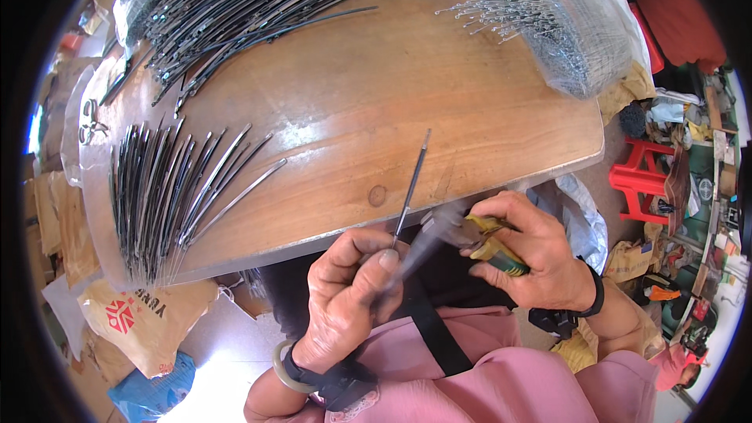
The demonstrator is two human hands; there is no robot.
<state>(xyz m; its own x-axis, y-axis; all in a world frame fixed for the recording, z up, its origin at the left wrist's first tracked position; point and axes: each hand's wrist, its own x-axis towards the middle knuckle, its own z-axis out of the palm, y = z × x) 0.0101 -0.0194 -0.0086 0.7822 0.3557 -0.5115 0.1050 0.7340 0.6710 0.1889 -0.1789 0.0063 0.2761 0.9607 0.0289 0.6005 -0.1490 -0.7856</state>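
My left hand [352, 286] pinches a thin dark rod [413, 184] that stands up from the fingers and leans slightly right. A pale, smeared streak crosses in front of those fingers, too blurred to name. In my right hand [540, 254] is a pair of pliers [493, 251] with yellow and green handles. Its jaws point left toward the rod and are blurred by motion, so whether they grip anything cannot be made out. Both hands are just off the table's near edge, above my lap.
On the wooden table [352, 110], a fanned bundle of dark rods [157, 196] lies at the left and a larger pile [243, 16] lies farther back. A clear bag [580, 39] spills thin looped wires [509, 12] at the far right. A red stool [642, 176] stands beyond the right edge.
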